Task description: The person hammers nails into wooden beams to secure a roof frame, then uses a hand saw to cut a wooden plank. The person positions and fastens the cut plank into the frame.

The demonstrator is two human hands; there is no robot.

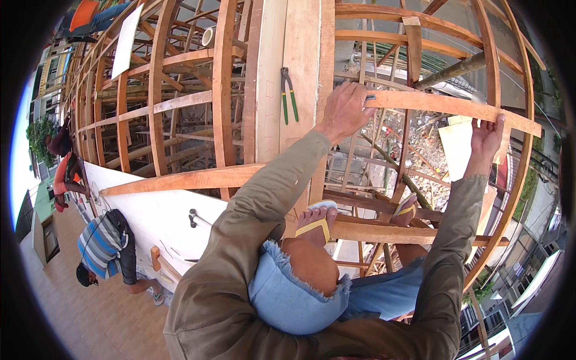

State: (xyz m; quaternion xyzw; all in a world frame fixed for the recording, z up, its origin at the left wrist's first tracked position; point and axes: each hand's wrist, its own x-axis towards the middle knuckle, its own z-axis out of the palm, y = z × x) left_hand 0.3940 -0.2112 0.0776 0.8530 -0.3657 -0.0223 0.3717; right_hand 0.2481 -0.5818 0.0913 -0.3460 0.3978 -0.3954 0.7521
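Wooden batten, long, thin and pale orange, is held crosswise over the curved ribs of a boat frame, upper right of view. Left hand is laid over the batten's left end, fingers curled on its top edge, pressing it against a wide upright plank; a small dark object shows just past the fingertips, too small to identify. Right hand is placed under the batten near its right end, fingers spread upward against the lower edge; whether it is gripped or only propped cannot be told. Hands are well apart.

No containers are seen. Green-handled pliers are seen lying against the wide plank, just left of the left hand. Frame is made of bent wooden ribs and horizontal slats, smooth sawn timber, reddish-brown. White hull planking is fixed along the lower left side, with a dark clamp-like fitting on it.

Both feet in yellow-strapped sandals are set on a lower crossbeam. Olive sleeves and frayed denim shorts cover much of the lower view. Rubble is glimpsed through the ribs, blurred. A person in a striped shirt is seen bent over on the tiled floor at lower left, face hidden. Right end of the batten is bent by lens distortion.
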